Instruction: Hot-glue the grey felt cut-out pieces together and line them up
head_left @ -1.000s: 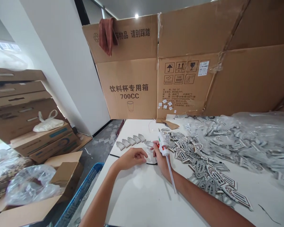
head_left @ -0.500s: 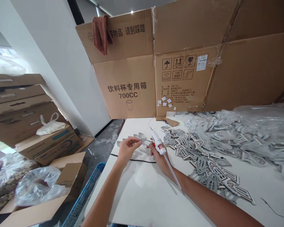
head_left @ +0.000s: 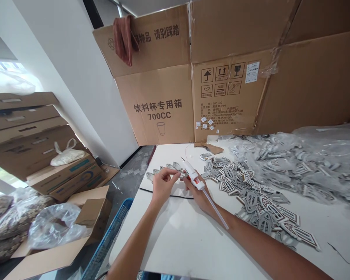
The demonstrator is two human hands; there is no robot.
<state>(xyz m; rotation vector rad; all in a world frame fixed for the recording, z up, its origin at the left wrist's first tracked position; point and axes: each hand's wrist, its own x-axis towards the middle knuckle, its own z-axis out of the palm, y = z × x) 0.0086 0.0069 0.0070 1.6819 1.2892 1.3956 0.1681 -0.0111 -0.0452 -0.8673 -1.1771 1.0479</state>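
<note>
Brown cardboard cartons (head_left: 23, 132) lay stacked left of the white table (head_left: 169, 237), a white bag (head_left: 67, 157) resting on them and a clear plastic bag (head_left: 56, 229) lying in an open box (head_left: 90, 214) lower down. A blue plastic crate (head_left: 112, 233) stood just beside the table's left edge.

On the table's left part, a short row of small grey-and-white shaped pieces (head_left: 175, 166) lay side by side, partly hidden behind the left hand (head_left: 163, 186). That hand pinched one small grey piece (head_left: 181, 175) between thumb and fingertips, raised off the tabletop. Its exact shape was too small to make out. The right hand (head_left: 198, 196) was closed around a white hot-glue gun (head_left: 192, 175) with a red trigger, a long translucent glue stick (head_left: 217, 210) running from its rear end. The gun's tip pointed away from the person, next to the pinched piece.

Right of the hands, a loose heap of similar pieces (head_left: 245, 190) covered the table, with many more under clear plastic (head_left: 297, 163) toward the far right. Judged by this spread, only a small share had been set out in the row.

Behind the table, a large carton (head_left: 160, 105) read "请别踩踏", then "饮料杯专用箱" and "700CC" beside a cup outline; handling symbols (head_left: 221, 74) sat further right. No brand was legible.
</note>
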